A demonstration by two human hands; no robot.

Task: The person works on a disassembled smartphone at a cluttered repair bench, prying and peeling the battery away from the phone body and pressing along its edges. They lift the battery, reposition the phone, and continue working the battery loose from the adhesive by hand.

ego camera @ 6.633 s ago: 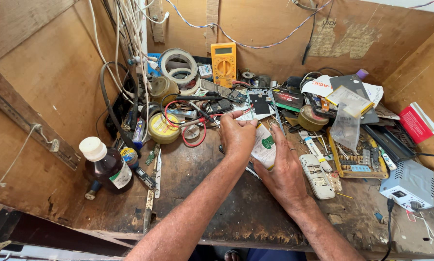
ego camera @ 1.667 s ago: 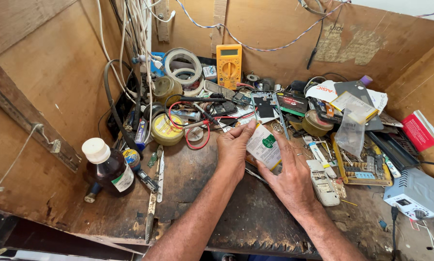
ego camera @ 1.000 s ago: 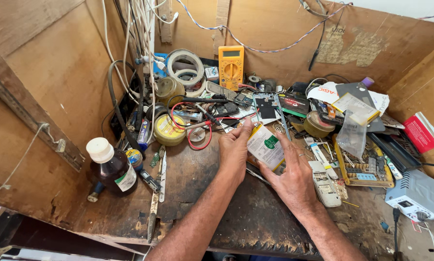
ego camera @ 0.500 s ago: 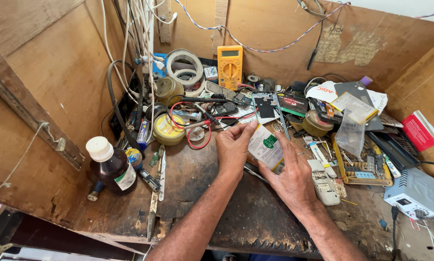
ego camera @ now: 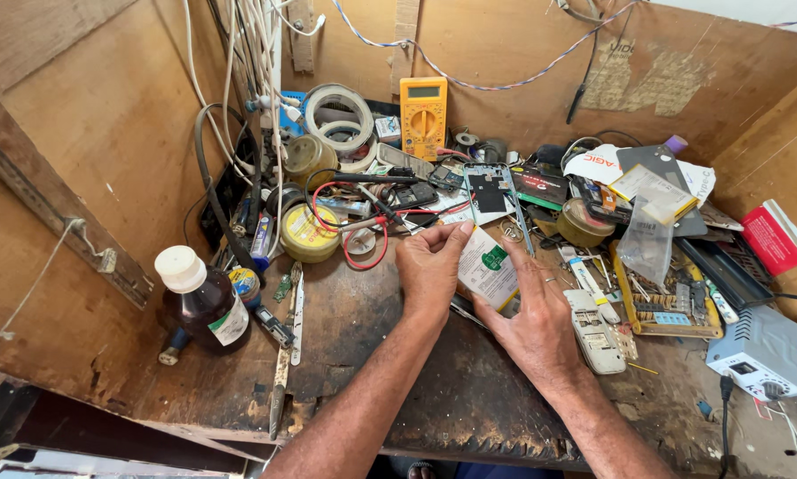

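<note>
Both my hands hold a flat white rectangular part with a green mark (ego camera: 487,269), tilted up over the dark workbench (ego camera: 363,355). My left hand (ego camera: 431,270) grips its left edge, fingertips at the top corner. My right hand (ego camera: 540,324) supports it from below and the right, fingers curled round its lower edge. Just behind it lies an opened phone frame (ego camera: 490,197) with a dark board inside.
A yellow multimeter (ego camera: 423,115) leans on the back wall beside tape rolls (ego camera: 338,120). A brown bottle with a white cap (ego camera: 201,297) stands at left near a yellow tin (ego camera: 308,232). A white remote (ego camera: 595,330), a grey power box (ego camera: 760,350) and a red box (ego camera: 775,235) sit at right.
Both hands have kept hold of the white part in nearly the same place; it has shifted only slightly. The view has moved a little.
</note>
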